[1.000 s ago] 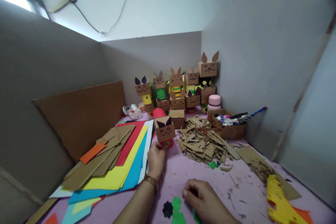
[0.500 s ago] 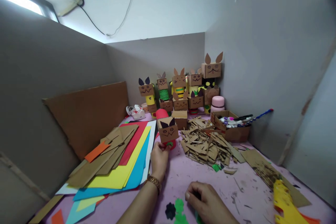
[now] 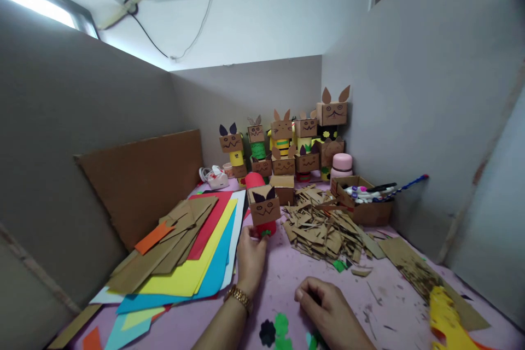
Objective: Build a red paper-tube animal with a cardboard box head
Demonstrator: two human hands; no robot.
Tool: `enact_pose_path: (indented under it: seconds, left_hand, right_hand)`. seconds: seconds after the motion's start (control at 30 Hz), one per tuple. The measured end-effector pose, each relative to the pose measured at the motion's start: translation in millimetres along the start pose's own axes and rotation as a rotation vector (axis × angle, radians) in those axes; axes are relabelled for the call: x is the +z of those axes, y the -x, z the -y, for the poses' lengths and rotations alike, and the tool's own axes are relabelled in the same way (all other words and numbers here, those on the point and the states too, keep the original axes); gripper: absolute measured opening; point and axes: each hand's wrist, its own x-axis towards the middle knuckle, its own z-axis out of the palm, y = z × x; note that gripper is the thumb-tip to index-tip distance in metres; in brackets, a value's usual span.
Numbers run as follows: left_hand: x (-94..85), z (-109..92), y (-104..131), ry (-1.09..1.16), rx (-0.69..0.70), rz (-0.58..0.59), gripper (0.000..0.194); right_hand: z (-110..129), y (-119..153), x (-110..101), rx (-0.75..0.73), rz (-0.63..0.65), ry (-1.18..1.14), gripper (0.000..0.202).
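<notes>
My left hand, with a gold watch on its wrist, grips the red base of a cardboard cat figure. The figure stands upright, with a drawn face, dark ears and a green cutout at its base by my thumb. Close to the table's front, my right hand is closed with its fingers curled; anything inside them is hidden. Left of it lie green paper flowers and a black paper flower. Some green and teal pieces show partly beneath this hand.
Coloured sheets and cardboard pieces are stacked at the left. Cardboard scraps are heaped right of centre, before a box of pens. Several finished animal figures stand at the back. A yellow glue gun lies front right.
The view has shifted slightly. My left hand stays at the figure's base, its thumb slightly lower against the green cutout. My right hand remains curled near the flowers.
</notes>
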Motion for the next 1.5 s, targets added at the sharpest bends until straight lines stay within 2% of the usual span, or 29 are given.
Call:
enact_pose_path:
  seconds: [0.23, 0.43, 0.53, 0.63, 0.8, 0.93, 1.07, 1.2, 1.33, 1.43, 1.5]
  left_hand:
    - [1.1, 2.4, 2.0, -0.162, 0.114, 0.043, 0.013]
    - [1.7, 5.4, -0.3, -0.346, 0.077, 0.063, 0.009]
    - [-1.7, 3.6, 2.2, -0.391, 0.103, 0.087, 0.011]
    - [-6.4, -1.4, 6.7, -0.415, 0.180, 0.086, 0.008]
    - [-10.3, -12.9, 12.9, -0.477, 0.377, 0.125, 0.027]
    - [-11.5, -17.2, 15.3, -0.535, 0.420, 0.143, 0.031]
    - [-20.2, -12.8, 20.7, -0.515, 0.434, 0.177, 0.020]
    - [-34.1, -0.4, 26.3, -0.438, 0.425, 0.215, 0.015]
    - [-39.6, 7.7, 24.5, -0.354, 0.401, 0.202, 0.015]
    - [-36.4, 2.1, 23.3, -0.300, 0.414, 0.155, 0.020]
    - [-33.7, -7.0, 28.2, -0.262, 0.485, 0.172, 0.024]
  right_hand:
    - [-4.4, -0.3, -2.0, 0.013, -0.068, -0.050, 0.036]
    - [-5.4, -1.2, -1.4, 0.010, -0.066, -0.055, 0.035]
    - [-6.0, -1.4, -1.7, -0.003, -0.072, -0.049, 0.034]
    - [-5.6, -0.7, -1.9, -0.010, -0.077, -0.069, 0.036]
    - [-5.7, -0.8, -1.1, -0.016, -0.087, -0.073, 0.036]
    - [-4.0, -0.7, -1.7, -0.015, -0.079, -0.079, 0.035]
    - [1.2, 1.7, -3.7, -0.015, -0.082, -0.083, 0.036]
    - [4.6, 3.7, -4.4, -0.012, -0.089, -0.105, 0.038]
    - [3.0, 3.6, -3.3, -0.014, -0.093, -0.069, 0.035]
    - [0.2, 3.1, -2.5, -0.005, -0.088, -0.056, 0.034]
    - [-1.7, 2.6, -2.7, -0.002, -0.088, -0.065, 0.035]
